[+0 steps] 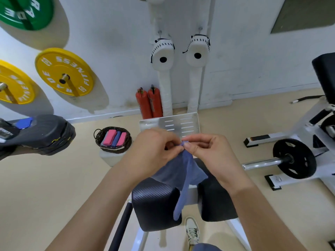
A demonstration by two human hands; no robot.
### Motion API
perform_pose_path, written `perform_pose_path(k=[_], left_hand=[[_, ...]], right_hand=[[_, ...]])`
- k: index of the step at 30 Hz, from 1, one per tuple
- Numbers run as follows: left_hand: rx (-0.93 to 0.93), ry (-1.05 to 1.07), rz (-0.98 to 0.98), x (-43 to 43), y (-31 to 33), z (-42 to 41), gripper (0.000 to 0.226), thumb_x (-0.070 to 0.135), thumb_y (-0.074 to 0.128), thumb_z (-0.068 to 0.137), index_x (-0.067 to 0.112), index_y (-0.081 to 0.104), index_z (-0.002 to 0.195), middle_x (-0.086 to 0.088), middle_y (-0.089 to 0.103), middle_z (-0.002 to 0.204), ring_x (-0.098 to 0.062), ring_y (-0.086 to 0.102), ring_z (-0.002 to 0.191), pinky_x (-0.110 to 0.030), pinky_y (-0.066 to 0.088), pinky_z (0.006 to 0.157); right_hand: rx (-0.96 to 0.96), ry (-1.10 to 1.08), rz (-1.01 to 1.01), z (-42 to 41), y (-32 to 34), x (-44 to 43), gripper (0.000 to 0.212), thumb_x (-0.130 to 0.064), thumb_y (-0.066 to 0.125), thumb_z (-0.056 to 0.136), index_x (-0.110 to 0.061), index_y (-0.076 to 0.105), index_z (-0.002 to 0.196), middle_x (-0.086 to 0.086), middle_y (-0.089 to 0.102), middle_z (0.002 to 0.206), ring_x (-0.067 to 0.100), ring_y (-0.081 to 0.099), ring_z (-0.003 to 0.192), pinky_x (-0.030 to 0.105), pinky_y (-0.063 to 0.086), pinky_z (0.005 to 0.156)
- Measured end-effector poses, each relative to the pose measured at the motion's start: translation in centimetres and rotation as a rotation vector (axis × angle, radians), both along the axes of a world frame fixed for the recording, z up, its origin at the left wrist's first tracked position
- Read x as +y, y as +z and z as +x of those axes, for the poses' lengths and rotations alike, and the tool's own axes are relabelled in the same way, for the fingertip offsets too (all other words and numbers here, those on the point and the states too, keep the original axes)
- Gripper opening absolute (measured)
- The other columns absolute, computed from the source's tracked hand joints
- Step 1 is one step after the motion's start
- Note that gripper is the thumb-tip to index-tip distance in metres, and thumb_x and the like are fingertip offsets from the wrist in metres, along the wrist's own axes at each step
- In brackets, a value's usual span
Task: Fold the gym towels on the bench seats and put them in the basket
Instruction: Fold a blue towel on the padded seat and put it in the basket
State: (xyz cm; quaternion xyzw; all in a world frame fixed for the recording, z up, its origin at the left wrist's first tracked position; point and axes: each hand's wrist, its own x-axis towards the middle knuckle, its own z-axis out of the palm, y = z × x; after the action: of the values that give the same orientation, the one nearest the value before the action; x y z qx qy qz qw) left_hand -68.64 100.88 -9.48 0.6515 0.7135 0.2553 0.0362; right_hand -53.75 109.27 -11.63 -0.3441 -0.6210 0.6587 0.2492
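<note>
A blue gym towel hangs above the black bench pads; its lower end dangles between the two pads. My left hand and my right hand both pinch its top edge close together, fingertips almost touching. A dark woven basket stands on the floor to the left, with two pink folded towels and one blue folded towel inside. On another black bench seat at the far left lies a blue towel.
A perforated metal footplate sits just beyond my hands. Two red extinguishers stand by the wall. A barbell with a black plate lies on the right. Yellow weight plates hang on the left wall. My shoe is below.
</note>
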Motion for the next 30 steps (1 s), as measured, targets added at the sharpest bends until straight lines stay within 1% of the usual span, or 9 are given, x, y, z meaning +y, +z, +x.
perform_pose_path(k=[3,7,10,13,16,21,25,27,30], left_hand=[[-0.181,0.074,0.026,-1.7,-0.2,-0.8,0.01,0.035,0.077,0.076,0.028,0.07,0.077,0.016,0.061,0.081,-0.005,0.053,0.085,-0.014,0.04,0.074],[-0.253,0.132,-0.071,-4.4,-1.3,-2.4,0.016,0.045,0.079,0.069,0.031,0.072,0.073,0.025,0.052,0.102,0.002,0.045,0.102,-0.015,0.035,0.084],[-0.432,0.18,-0.074,-6.0,-0.8,-2.7,0.011,0.036,0.078,0.071,0.028,0.073,0.067,0.02,0.062,0.098,0.005,0.055,0.09,-0.011,0.04,0.075],[-0.548,0.221,0.08,-6.4,0.1,-3.0,0.009,0.04,0.074,0.062,0.036,0.07,0.056,0.017,0.067,0.085,0.0,0.061,0.082,-0.012,0.043,0.069],[-0.485,0.196,0.182,-6.1,1.0,-3.4,0.011,0.041,0.076,0.061,0.037,0.067,0.054,0.014,0.066,0.082,-0.01,0.061,0.073,-0.024,0.048,0.059],[-0.293,0.15,0.037,-6.2,2.3,-5.0,0.019,0.044,0.08,0.059,0.032,0.065,0.062,0.015,0.068,0.081,-0.011,0.064,0.078,-0.016,0.048,0.067],[-0.453,0.29,0.016,-4.5,1.2,-7.3,0.02,0.02,0.086,0.066,0.025,0.067,0.062,0.007,0.069,0.07,-0.018,0.066,0.066,-0.037,0.058,0.069],[-0.471,0.344,0.025,-2.9,1.0,-8.2,0.024,0.017,0.084,0.069,0.023,0.061,0.063,0.003,0.067,0.066,-0.015,0.06,0.059,-0.034,0.055,0.064],[-0.462,0.386,0.056,-0.5,1.0,-10.4,0.027,0.017,0.082,0.07,0.03,0.059,0.07,0.004,0.066,0.072,-0.01,0.058,0.064,-0.027,0.051,0.066]], right_hand=[[-0.001,-0.042,0.097,-0.2,1.0,-0.4,0.011,-0.008,0.069,0.085,-0.016,0.075,0.09,0.002,0.075,0.081,0.009,0.071,0.081,0.017,0.054,0.074],[0.051,-0.093,0.144,-0.1,2.1,-0.4,0.015,-0.006,0.07,0.084,-0.02,0.075,0.083,0.001,0.074,0.08,0.008,0.069,0.077,0.015,0.054,0.071],[0.075,-0.104,0.164,0.1,2.6,0.1,0.021,-0.002,0.069,0.084,-0.022,0.073,0.078,-0.006,0.074,0.077,0.004,0.066,0.075,0.012,0.052,0.071],[0.077,-0.109,0.179,0.2,2.8,0.9,0.02,-0.001,0.066,0.085,-0.019,0.072,0.079,-0.006,0.072,0.076,0.001,0.064,0.072,0.01,0.049,0.068],[0.062,-0.042,0.16,0.1,3.0,1.8,0.015,0.0,0.061,0.089,-0.011,0.07,0.084,-0.005,0.067,0.071,-0.005,0.058,0.061,0.006,0.041,0.058],[-0.03,0.059,0.167,-0.6,2.9,3.5,0.021,-0.004,0.059,0.092,-0.02,0.069,0.082,-0.009,0.066,0.07,-0.006,0.053,0.057,0.007,0.038,0.053],[-0.113,0.161,0.195,-2.4,3.0,5.4,0.023,-0.002,0.053,0.094,-0.015,0.071,0.099,-0.005,0.053,0.062,0.005,0.047,0.048,0.015,0.038,0.046],[-0.149,0.181,0.188,-3.9,3.0,6.7,0.025,-0.001,0.049,0.096,-0.012,0.07,0.105,0.001,0.059,0.067,0.01,0.057,0.05,0.019,0.048,0.049],[-0.174,0.229,0.114,-6.2,2.8,8.8,0.023,-0.006,0.05,0.096,-0.008,0.069,0.11,0.012,0.069,0.081,0.013,0.066,0.062,0.023,0.059,0.065]])
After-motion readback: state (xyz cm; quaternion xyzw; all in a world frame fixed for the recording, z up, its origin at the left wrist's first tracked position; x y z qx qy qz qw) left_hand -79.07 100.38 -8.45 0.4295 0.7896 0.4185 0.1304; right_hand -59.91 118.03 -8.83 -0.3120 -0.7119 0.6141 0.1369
